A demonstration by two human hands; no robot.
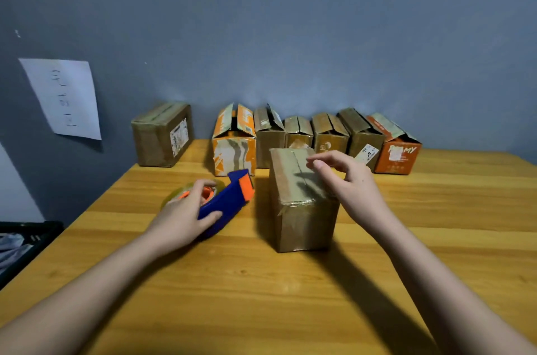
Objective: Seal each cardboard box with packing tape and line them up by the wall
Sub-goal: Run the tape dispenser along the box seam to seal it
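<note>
1. From my seat I cannot read the handwriting on the white paper sheet (62, 99) on the grey wall (290, 35); the label on the closed brown cardboard box (162, 135) standing apart at the far left is just as blurred.
2. A dark crate (26, 241) is cut off by the left edge, its contents unclear.
3. My left hand (186, 213) is wrapped around the blue and orange plastic tape dispenser (229, 197), fingers over the clear tape roll (191, 193), thumb on the blue body. The roll's far side is hidden behind the fingers.
4. The small brown cardboard box with taped top (302, 203) stands upright on the yellow wooden table (261, 296), just right of that grip.
5. My right hand (348, 180) hovers over the box's top, wrist bent, fingers curled loosely and holding nothing; I cannot tell if the fingertips touch the tape.
6. Beyond both hands, six boxes with flaps ajar (313, 136) line the wall, the leftmost and rightmost orange.
</note>
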